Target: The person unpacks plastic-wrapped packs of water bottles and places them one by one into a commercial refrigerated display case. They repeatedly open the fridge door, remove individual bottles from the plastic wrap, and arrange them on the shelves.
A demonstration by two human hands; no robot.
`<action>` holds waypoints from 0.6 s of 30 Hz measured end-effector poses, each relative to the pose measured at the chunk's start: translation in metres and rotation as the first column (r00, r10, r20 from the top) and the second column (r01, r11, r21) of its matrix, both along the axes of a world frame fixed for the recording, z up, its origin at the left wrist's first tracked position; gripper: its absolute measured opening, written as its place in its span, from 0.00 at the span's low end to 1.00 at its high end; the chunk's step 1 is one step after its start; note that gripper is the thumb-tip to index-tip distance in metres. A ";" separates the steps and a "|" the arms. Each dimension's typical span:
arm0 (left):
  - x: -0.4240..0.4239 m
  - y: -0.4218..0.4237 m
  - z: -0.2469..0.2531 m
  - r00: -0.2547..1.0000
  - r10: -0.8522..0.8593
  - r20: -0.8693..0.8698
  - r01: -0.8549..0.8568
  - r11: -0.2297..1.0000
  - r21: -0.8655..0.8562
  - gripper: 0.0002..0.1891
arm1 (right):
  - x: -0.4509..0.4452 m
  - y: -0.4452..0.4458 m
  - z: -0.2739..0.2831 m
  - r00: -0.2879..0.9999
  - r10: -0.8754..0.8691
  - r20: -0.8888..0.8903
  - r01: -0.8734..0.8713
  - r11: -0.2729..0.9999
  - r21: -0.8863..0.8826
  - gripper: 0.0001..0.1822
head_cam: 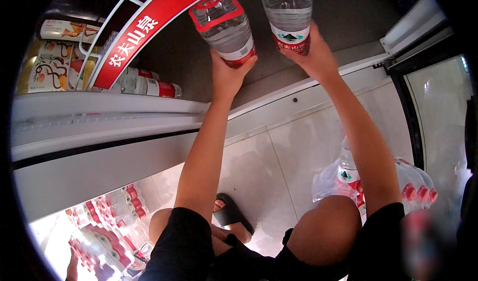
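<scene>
My left hand [228, 75] grips the label end of a clear plastic water bottle [228, 32] with a red, square-cornered piece at its far end. My right hand [318, 59] is wrapped around a second water bottle [289, 17], labelled in red and white; its far end runs out of the picture. Both bottles point away from me, side by side and apart, over the dark floor of a fridge cabinet [179, 53]. Lying inside it to the left are more water bottles [149, 86], partly hidden by a curved red shelf strip [130, 45] that bears writing.
Left is a white wire rack [106, 21] before printed drink bottles [52, 66]. An open door [410, 124] stands right. On the tiled floor [257, 161] are a bottle in plastic wrap [347, 169] and wrapped packs [119, 206]. Another person's hand [73, 264] shows lower left.
</scene>
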State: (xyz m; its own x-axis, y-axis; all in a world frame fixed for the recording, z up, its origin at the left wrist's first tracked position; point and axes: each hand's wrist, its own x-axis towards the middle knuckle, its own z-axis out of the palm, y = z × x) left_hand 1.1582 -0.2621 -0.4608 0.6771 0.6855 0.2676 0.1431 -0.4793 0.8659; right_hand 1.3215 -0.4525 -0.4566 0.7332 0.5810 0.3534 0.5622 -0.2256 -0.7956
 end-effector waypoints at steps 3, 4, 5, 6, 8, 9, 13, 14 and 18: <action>-0.004 0.007 -0.012 0.999 0.030 -0.031 -0.030 0.999 -0.010 0.52 | -0.005 -0.010 -0.013 1.000 -0.028 0.007 0.029 0.988 -0.154 0.52; -0.006 0.008 -0.013 0.998 0.036 -0.046 -0.038 0.999 -0.026 0.52 | -0.003 -0.011 -0.015 0.999 -0.032 0.010 0.033 0.988 -0.150 0.52; -0.002 0.014 -0.017 0.999 0.035 -0.007 -0.035 0.999 -0.012 0.52 | 0.002 -0.012 -0.018 0.999 -0.037 0.013 0.039 0.988 -0.147 0.53; 0.000 0.027 -0.021 0.999 0.040 0.028 -0.040 0.999 0.005 0.52 | 0.000 -0.011 -0.020 0.999 -0.035 0.012 0.037 0.989 -0.141 0.53; 0.020 0.047 -0.029 0.994 0.051 0.100 -0.050 0.999 -0.015 0.52 | 0.001 -0.009 -0.027 0.997 -0.048 0.065 0.053 0.995 -0.086 0.53; 0.029 0.055 -0.030 0.995 0.057 0.088 -0.058 0.998 0.009 0.52 | 0.000 -0.010 -0.031 0.995 -0.055 0.087 0.061 0.996 -0.062 0.53; 0.072 0.090 -0.032 0.994 0.021 0.110 -0.020 1.000 -0.015 0.55 | -0.002 -0.010 -0.034 0.982 -0.096 0.163 0.115 0.988 -0.108 0.52; 0.083 0.101 -0.036 0.989 0.013 0.147 -0.007 0.999 -0.036 0.56 | -0.005 -0.009 -0.033 0.976 -0.112 0.189 0.139 0.981 -0.136 0.51; 0.122 0.199 -0.059 0.987 -0.043 0.152 0.039 0.999 0.031 0.58 | -0.011 -0.003 -0.026 0.967 -0.132 0.218 0.161 0.979 -0.123 0.52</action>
